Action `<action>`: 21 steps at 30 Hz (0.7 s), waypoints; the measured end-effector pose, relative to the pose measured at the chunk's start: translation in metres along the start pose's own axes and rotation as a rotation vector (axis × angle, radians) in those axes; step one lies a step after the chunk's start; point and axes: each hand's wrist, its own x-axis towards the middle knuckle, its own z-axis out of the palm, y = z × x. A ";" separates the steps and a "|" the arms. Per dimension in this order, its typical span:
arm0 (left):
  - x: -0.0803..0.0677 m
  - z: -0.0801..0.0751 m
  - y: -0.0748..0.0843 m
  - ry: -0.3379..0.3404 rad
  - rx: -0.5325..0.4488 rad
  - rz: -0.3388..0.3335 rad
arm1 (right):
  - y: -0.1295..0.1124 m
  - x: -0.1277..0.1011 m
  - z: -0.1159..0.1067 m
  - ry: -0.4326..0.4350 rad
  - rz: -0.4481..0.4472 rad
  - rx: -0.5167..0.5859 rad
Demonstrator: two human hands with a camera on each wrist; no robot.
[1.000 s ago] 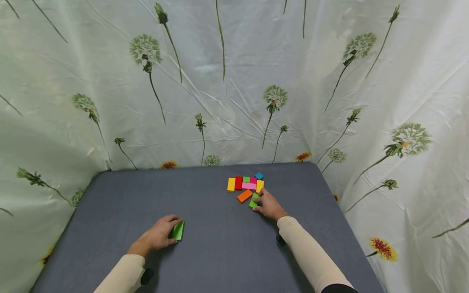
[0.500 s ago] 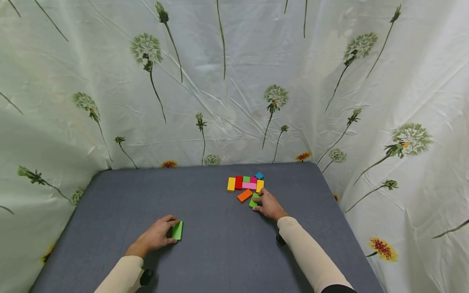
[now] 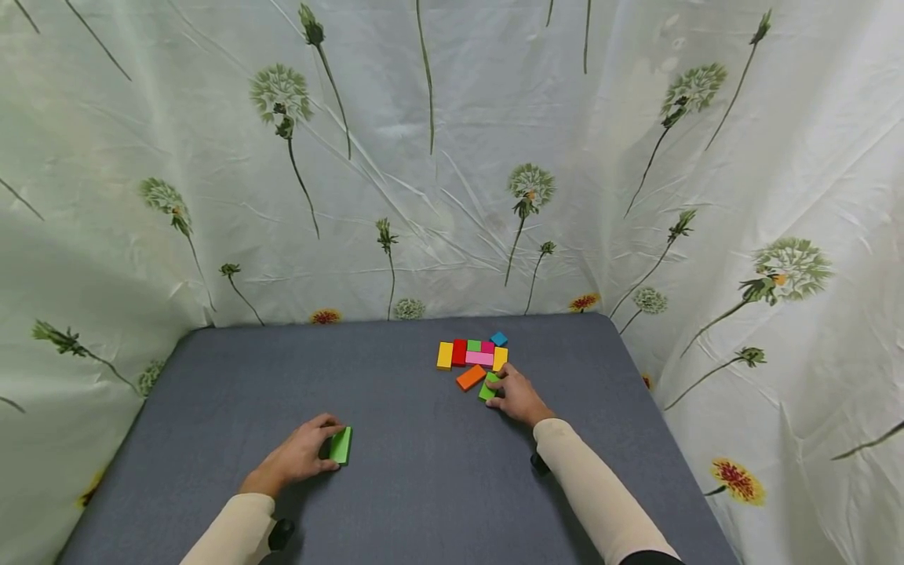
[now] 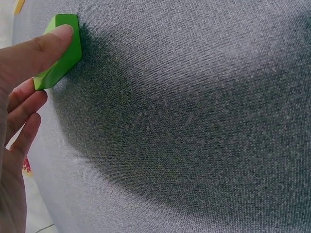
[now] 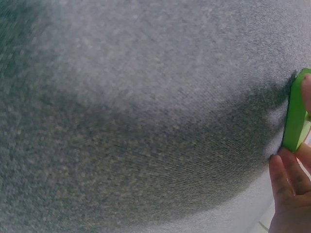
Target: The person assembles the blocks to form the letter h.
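- Two hands are each working a green block: the left hand (image 3: pixel 300 453) is pinching the near green block (image 3: pixel 341 445) between thumb and curled fingers, tipped up on its long edge on the grey table (image 3: pixel 424 486).
- At two o'clock from it, the right hand (image 3: pixel 518 396) is closing its fingers on the far green block (image 3: pixel 488 387).
- Standing on edge, the near block is risking toppling flat if the thumb (image 4: pixel 41 48) slips.
- Crowding the orange block (image 3: pixel 470 377) and the coloured row (image 3: pixel 472 354) at eleven o'clock, the right hand is risking nudging them askew.
- Both green blocks are looking flat, smooth, bright.
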 end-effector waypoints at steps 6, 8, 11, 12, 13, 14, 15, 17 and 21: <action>-0.001 0.000 -0.001 0.010 -0.016 -0.015 | 0.000 0.000 0.001 0.007 -0.006 -0.001; -0.002 0.000 -0.003 0.023 -0.015 -0.022 | 0.001 -0.001 0.001 0.006 -0.003 -0.002; -0.005 0.000 -0.006 0.066 -0.005 -0.032 | 0.001 -0.001 0.002 0.005 0.003 0.006; -0.006 0.000 -0.006 0.085 0.001 -0.032 | 0.001 -0.002 0.002 0.005 -0.001 0.005; -0.007 0.001 -0.007 0.105 0.008 -0.029 | 0.001 -0.002 0.002 0.005 -0.002 0.010; -0.008 0.001 -0.007 0.126 0.016 -0.023 | 0.001 -0.002 0.002 0.006 -0.006 0.012; -0.009 0.001 -0.008 0.149 0.022 -0.008 | 0.001 -0.002 0.002 0.007 -0.009 0.014; -0.009 0.001 -0.007 0.182 0.037 0.034 | 0.001 -0.003 0.002 0.012 -0.012 0.022; -0.008 0.005 -0.004 0.209 0.047 0.090 | 0.002 -0.003 0.003 0.029 -0.010 0.033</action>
